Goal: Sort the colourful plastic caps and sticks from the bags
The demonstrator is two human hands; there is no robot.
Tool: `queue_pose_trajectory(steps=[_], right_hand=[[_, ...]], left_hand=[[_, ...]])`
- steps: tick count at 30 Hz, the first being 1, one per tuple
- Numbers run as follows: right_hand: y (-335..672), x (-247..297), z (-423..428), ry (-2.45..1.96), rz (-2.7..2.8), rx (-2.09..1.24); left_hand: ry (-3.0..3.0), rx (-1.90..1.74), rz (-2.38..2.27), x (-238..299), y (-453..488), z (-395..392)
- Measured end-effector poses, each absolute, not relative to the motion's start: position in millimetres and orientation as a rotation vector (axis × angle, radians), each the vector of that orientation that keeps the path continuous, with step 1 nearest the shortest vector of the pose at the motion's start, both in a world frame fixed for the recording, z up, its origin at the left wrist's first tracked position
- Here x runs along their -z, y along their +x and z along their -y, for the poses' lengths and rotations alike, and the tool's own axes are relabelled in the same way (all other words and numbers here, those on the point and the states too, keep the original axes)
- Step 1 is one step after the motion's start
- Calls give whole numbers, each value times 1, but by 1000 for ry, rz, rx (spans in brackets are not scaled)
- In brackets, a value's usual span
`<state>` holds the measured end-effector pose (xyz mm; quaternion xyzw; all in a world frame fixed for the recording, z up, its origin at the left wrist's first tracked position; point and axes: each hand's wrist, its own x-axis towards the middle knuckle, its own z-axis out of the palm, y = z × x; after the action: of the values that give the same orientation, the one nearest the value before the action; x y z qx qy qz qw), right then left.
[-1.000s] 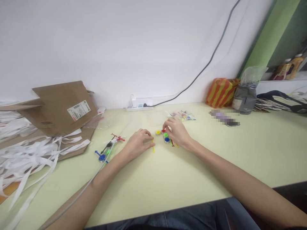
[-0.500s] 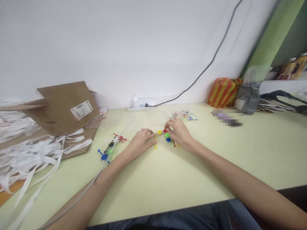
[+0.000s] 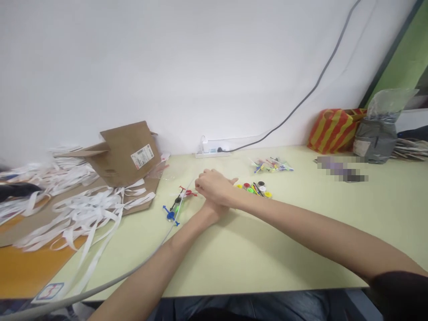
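Observation:
My right hand [image 3: 214, 187] crosses over my left wrist and reaches to the left side. Its fingers are curled closed; whatever they hold is hidden beneath them. My left hand [image 3: 216, 209] lies under it, mostly covered, and its fingers cannot be made out. Just left of my right fingers is a red arrow spinner [image 3: 191, 193]. Near it are a black arrow spinner [image 3: 178, 200] and a blue one [image 3: 170, 216], with a green disc [image 3: 177, 208] between. To the right lie several round pieces, among them a red disc [image 3: 246, 185], a black disc [image 3: 261, 183] and a yellow disc [image 3: 268, 195].
A clear bag of coloured parts [image 3: 272, 165] lies behind the discs. A power strip [image 3: 212, 154] rests by the wall. At left are a cardboard box [image 3: 129, 154] and white straps [image 3: 90, 214]; a grey cable [image 3: 133, 269] runs over my left forearm. A striped bag [image 3: 334, 131] stands at right.
My right hand has left the discs and moved left across my left hand. The black and white discs at right are now uncovered. The view has turned slightly left.

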<state>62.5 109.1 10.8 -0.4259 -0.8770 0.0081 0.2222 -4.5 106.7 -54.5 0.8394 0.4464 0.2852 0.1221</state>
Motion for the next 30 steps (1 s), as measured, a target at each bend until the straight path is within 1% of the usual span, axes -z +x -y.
queue_pose_trajectory(steps=[3,5,11,14,19,24,27,30], right_hand=[[35,-19,-129,-1334,2645,-158],[26,-21,-138,-1332,2730,-228],[7,-12,-154,-1204,2743,-210],[3,-12,-161,-1148,2755,-210],[14,-29,-165,-1116,2742,-229],[32,-47,-158,-1131,2724,-261],[45,-52,-157,-1125,2725,-309],[68,-61,-158,-1090,2668,-289]], left_hand=[[2446,-758,-1289,57,-14,-109],[2454,-740,-1292,56,-18,-109],[2514,-682,-1278,50,-17,-105],[2502,-720,-1256,48,-18,-104],[2518,-824,-1192,45,-21,-104],[2565,-837,-1295,43,-22,-107],[2576,-859,-1265,43,-24,-108],[2616,-884,-1219,41,-25,-107]])
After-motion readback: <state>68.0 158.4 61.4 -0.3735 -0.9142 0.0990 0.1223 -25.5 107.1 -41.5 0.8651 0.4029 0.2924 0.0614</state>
